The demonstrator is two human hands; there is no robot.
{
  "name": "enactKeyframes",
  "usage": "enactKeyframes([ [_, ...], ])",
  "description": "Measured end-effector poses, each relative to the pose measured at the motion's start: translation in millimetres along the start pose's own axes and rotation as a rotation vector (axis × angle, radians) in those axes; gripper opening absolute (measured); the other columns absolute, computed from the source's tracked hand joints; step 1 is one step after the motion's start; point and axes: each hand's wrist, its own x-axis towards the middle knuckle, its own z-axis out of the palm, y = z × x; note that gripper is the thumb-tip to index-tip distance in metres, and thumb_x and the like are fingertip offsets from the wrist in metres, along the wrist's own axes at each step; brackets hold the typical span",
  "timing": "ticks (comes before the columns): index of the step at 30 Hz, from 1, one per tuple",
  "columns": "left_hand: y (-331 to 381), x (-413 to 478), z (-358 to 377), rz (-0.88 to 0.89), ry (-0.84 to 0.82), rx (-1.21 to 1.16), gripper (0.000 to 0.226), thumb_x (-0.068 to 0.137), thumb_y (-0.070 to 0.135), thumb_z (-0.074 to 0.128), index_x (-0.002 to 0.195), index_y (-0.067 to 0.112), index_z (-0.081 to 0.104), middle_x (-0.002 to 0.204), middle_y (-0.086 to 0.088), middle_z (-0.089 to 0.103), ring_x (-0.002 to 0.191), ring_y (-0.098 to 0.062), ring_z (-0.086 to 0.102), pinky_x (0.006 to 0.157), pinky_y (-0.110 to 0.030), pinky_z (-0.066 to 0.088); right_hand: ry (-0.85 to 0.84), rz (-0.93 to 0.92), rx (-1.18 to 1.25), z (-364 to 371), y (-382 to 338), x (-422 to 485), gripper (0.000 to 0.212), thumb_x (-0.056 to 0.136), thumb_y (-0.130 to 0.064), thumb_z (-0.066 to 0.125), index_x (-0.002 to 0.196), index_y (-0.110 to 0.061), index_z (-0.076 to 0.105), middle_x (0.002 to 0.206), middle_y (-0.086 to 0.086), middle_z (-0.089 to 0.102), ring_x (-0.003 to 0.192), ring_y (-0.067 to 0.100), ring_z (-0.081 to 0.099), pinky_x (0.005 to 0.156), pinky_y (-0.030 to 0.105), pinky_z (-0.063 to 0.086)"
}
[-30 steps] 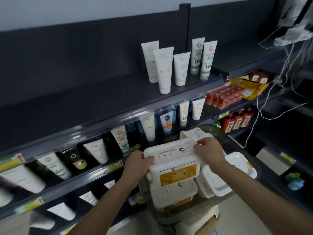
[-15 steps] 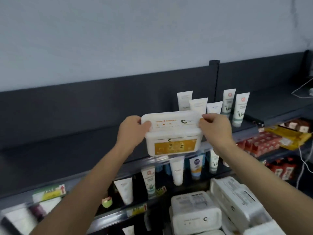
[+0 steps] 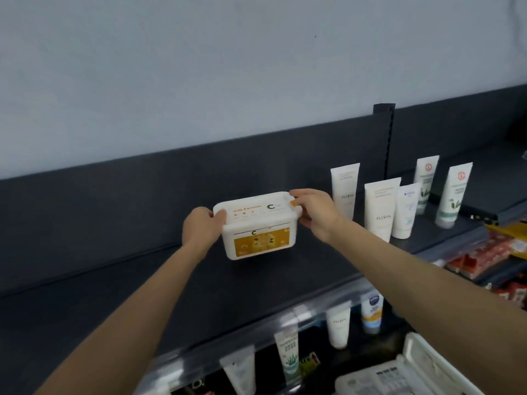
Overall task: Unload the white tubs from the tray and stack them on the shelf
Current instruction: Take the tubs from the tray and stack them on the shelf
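Observation:
A white tub (image 3: pixel 258 225) with an orange label sits low over the dark top shelf (image 3: pixel 119 306), near its back wall; I cannot tell whether its base touches the shelf. My left hand (image 3: pixel 201 228) grips its left end and my right hand (image 3: pixel 313 213) grips its right end at the lid. More white tubs (image 3: pixel 399 372) lie at the bottom right, where the tray itself is hidden.
Several white cosmetic tubes (image 3: pixel 380 212) stand on the same shelf just right of the tub. A lower shelf holds more tubes (image 3: pixel 289 354) behind a clear front rail. Red packets (image 3: pixel 490 258) fill a shelf at the right edge.
Both hands lifted the tub from the tray up to the top shelf and moved it back toward the wall. My view rose from the tray to the shelf.

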Motion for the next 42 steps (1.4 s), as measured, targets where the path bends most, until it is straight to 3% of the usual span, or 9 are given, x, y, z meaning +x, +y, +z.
enactKeyframes([
  [4, -9.8, 30.6, 10.7, -0.032, -0.012, 0.007, 0.021, 0.091, 0.026, 0.054, 0.082, 0.007, 0.054, 0.073, -0.005, 0.055, 0.059, -0.014, 0.048, 0.049, -0.028, 0.035, -0.078, 0.053, 0.021, 18.2, 3.8, 26.3, 0.036, 0.088, -0.001, 0.050, 0.119, -0.012, 0.063, 0.120, 0.009, 0.062, 0.105, 0.019, 0.059, 0.076, 0.028, 0.049],
  [10, -29.6, 39.5, 17.5, -0.055, -0.074, 0.101, 0.036, 0.094, 0.038, 0.048, 0.098, 0.004, 0.058, 0.101, -0.017, 0.062, 0.076, -0.023, 0.058, 0.057, -0.031, 0.045, -0.136, 0.071, 0.061, 16.1, 20.0, 33.9, 0.040, 0.089, -0.002, 0.055, 0.129, -0.008, 0.055, 0.124, 0.010, 0.060, 0.111, 0.023, 0.059, 0.081, 0.031, 0.050],
  [14, -11.5, 0.5, 19.9, 0.342, 0.150, 0.388, 0.049, 0.093, 0.040, 0.051, 0.125, 0.003, 0.049, 0.122, -0.021, 0.045, 0.108, -0.036, 0.046, 0.080, -0.043, 0.046, -0.059, -0.106, -0.250, -6.7, 29.9, 10.9, 0.049, 0.091, -0.002, 0.054, 0.138, -0.013, 0.048, 0.133, 0.004, 0.051, 0.114, 0.014, 0.051, 0.090, 0.031, 0.050],
  [21, 10.3, -117.0, 85.3, 0.943, -0.045, 0.218, 0.037, 0.088, 0.032, 0.047, 0.101, 0.003, 0.066, 0.097, -0.013, 0.057, 0.088, -0.027, 0.057, 0.073, -0.035, 0.049, 0.046, -0.159, -0.296, -92.4, 72.3, -72.5, 0.029, 0.093, 0.002, 0.052, 0.119, -0.007, 0.061, 0.109, 0.006, 0.066, 0.100, 0.015, 0.064, 0.074, 0.022, 0.056],
  [24, -0.8, -165.1, 128.9, 0.900, -0.244, 0.190, 0.033, 0.090, 0.032, 0.049, 0.102, 0.006, 0.066, 0.099, -0.009, 0.056, 0.087, -0.025, 0.059, 0.071, -0.034, 0.051, 0.137, -0.105, -0.417, -149.0, 105.0, -105.4, 0.023, 0.092, 0.003, 0.054, 0.112, -0.001, 0.064, 0.102, 0.008, 0.069, 0.084, 0.013, 0.066, 0.071, 0.023, 0.055],
  [28, -24.1, -230.5, 182.6, 0.802, -0.620, 0.247, 0.027, 0.092, 0.029, 0.055, 0.107, 0.008, 0.065, 0.106, -0.006, 0.055, 0.096, -0.022, 0.057, 0.081, -0.038, 0.050, 0.207, 0.008, -0.683, -225.6, 146.7, -150.5, 0.020, 0.091, -0.004, 0.057, 0.107, -0.006, 0.070, 0.104, 0.007, 0.072, 0.093, 0.019, 0.066, 0.086, 0.037, 0.055],
  [32, -47.2, -274.9, 225.8, 0.787, -0.916, 0.495, 0.039, 0.091, 0.042, 0.051, 0.114, 0.011, 0.053, 0.116, -0.004, 0.045, 0.109, -0.024, 0.049, 0.088, -0.035, 0.046, 0.244, 0.091, -0.871, -272.5, 173.1, -191.1, 0.026, 0.091, -0.002, 0.053, 0.106, -0.008, 0.072, 0.111, 0.005, 0.071, 0.101, 0.018, 0.065, 0.083, 0.020, 0.045],
  [36, -57.5, -276.1, 243.4, 0.632, -0.924, 0.620, 0.045, 0.079, 0.045, 0.063, 0.109, 0.016, 0.047, 0.116, -0.006, 0.043, 0.108, -0.025, 0.046, 0.088, -0.036, 0.046, 0.235, 0.123, -0.926, -294.9, 183.2, -214.6, 0.032, 0.091, -0.001, 0.046, 0.111, -0.010, 0.070, 0.116, 0.000, 0.069, 0.102, 0.009, 0.059, 0.089, 0.016, 0.041],
  [42, -53.7, -282.8, 248.2, 0.822, -0.808, 0.693, 0.017, 0.082, 0.020, 0.064, 0.094, 0.011, 0.058, 0.092, -0.007, 0.059, 0.085, -0.025, 0.059, 0.060, -0.031, 0.046, 0.273, 0.141, -0.898, -305.4, 189.0, -226.0, 0.033, 0.092, -0.001, 0.046, 0.110, -0.011, 0.071, 0.118, -0.001, 0.068, 0.110, 0.012, 0.060, 0.085, 0.012, 0.037],
])
